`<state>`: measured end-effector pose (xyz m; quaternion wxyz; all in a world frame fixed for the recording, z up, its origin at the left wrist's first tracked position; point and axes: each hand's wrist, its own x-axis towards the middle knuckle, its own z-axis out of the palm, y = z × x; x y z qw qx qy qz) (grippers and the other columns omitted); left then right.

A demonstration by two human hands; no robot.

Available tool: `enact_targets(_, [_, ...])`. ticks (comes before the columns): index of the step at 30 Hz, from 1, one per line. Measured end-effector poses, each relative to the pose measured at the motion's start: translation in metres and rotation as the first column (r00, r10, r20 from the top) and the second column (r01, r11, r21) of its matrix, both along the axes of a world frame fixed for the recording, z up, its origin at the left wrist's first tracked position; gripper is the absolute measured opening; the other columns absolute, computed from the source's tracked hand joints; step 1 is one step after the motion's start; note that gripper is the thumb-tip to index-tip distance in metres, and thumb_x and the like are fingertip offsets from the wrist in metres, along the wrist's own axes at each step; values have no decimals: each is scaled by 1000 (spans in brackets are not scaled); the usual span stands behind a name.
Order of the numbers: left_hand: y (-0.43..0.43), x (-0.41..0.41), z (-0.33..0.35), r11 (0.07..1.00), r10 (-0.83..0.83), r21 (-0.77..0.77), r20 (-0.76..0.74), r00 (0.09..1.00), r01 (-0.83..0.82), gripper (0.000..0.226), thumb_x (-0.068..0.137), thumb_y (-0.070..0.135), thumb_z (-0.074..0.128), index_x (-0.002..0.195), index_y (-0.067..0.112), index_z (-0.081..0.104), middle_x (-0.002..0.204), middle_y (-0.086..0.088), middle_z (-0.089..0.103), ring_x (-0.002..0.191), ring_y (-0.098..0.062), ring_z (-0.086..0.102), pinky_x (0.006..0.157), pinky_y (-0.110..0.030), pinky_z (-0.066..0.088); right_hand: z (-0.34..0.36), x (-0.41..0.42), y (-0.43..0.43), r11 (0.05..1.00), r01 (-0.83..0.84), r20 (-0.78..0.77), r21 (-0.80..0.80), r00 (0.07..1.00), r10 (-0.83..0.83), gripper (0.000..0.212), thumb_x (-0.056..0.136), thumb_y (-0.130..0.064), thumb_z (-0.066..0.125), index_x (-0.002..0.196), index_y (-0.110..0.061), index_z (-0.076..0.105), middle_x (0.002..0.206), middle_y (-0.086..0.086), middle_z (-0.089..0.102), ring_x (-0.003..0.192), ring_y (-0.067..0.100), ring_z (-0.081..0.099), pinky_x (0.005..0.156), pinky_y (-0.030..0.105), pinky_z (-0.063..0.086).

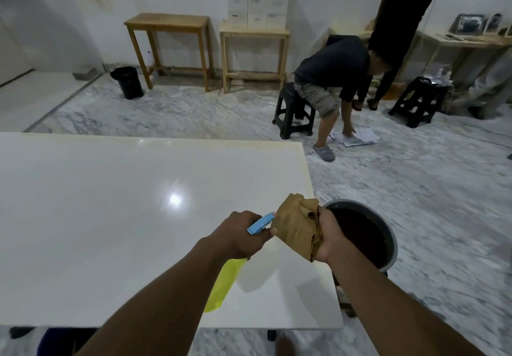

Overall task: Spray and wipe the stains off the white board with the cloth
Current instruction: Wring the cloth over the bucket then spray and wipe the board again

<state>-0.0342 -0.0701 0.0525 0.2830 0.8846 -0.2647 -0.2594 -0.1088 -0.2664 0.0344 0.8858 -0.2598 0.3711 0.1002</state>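
Note:
The white board (110,217) lies flat and fills the left and middle of the view, glossy, with a light reflection near its centre. My left hand (241,238) grips a spray bottle (225,281) with a yellow body and a blue head, whose nozzle points toward the cloth. My right hand (328,238) holds a bunched brown cloth (297,227) just in front of the nozzle, above the board's right edge. No stains show clearly on the board.
A grey bucket (389,238) of dark liquid stands on the marble floor right of the board. A seated person (329,78) bends over papers (357,137) beyond. Black stools (295,112), wooden tables (169,23), stacked white boxes (256,1) and a black bin (128,81) line the back.

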Motion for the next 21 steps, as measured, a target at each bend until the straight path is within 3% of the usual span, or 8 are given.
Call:
enact_targets(5, [-36, 39, -8, 999, 53, -10, -40, 998, -54, 46, 100, 50, 63, 118, 9, 71, 94, -16, 77, 73, -31, 79, 81, -44, 66, -28, 49, -58, 997, -53, -40, -53, 998, 51, 23, 92, -41, 60, 86, -19, 62, 84, -1, 58, 77, 15, 58, 73, 27, 53])
enact_targets(8, [-63, 72, -14, 994, 102, -34, -49, 994, -104, 45, 100, 49, 63, 107, 6, 71, 86, -16, 76, 69, -29, 78, 78, -43, 66, -48, 96, -97, 997, -74, -48, 10, 996, 75, 17, 93, -38, 62, 80, -30, 55, 77, -6, 51, 71, 6, 50, 71, 25, 52])
enact_targets(10, [-88, 98, -21, 990, 130, -44, -41, 991, -132, 45, 100, 48, 63, 94, 3, 66, 77, -14, 71, 66, -30, 77, 75, -42, 63, -59, 132, -130, 997, -68, -83, 46, 994, 72, 27, 95, -30, 61, 75, -37, 45, 65, -11, 46, 63, -2, 39, 61, 20, 51])
enact_targets(12, [-110, 120, -27, 984, 160, -81, -18, 987, -161, 47, 101, 47, 63, 86, 2, 61, 77, -20, 68, 69, -37, 74, 75, -49, 62, -57, 170, -161, 974, -74, -134, -215, 990, 46, 16, 97, -24, 60, 84, -32, 54, 67, -6, 58, 65, 3, 49, 64, 22, 49])
enact_targets(13, [-123, 133, -32, 980, 174, -100, -6, 985, -174, 46, 101, 46, 63, 84, 3, 60, 78, -22, 68, 71, -39, 73, 76, -54, 62, -53, 193, -175, 889, -102, -153, -447, 988, 36, 6, 97, -25, 60, 91, -26, 60, 73, 1, 65, 68, 13, 56, 66, 27, 49])
enact_targets(16, [-157, 165, -48, 962, 221, -168, 4, 975, -217, 42, 101, 46, 63, 83, 8, 62, 77, -20, 67, 72, -41, 70, 72, -58, 61, -62, 274, -206, 507, -222, -190, -833, 975, 115, 33, 96, -51, 52, 92, -23, 67, 87, 7, 73, 76, 21, 66, 72, 35, 52])
enact_targets(18, [-173, 181, -58, 948, 247, -212, 23, 969, -236, 40, 101, 45, 63, 78, 12, 59, 73, -18, 65, 69, -40, 70, 70, -59, 60, -86, 321, -221, 180, -283, -250, -942, 951, 183, 42, 97, -55, 40, 114, -24, 62, 88, 5, 73, 78, 21, 70, 73, 39, 58])
enact_targets(21, [-189, 201, -74, 932, 287, -250, 63, 956, -263, 40, 102, 42, 63, 73, 16, 55, 71, -16, 63, 65, -38, 69, 67, -58, 57, -143, 376, -241, -136, -275, -304, -952, 905, 299, 44, 96, -29, 42, 139, -26, 46, 120, 7, 64, 105, 28, 66, 85, 47, 58])
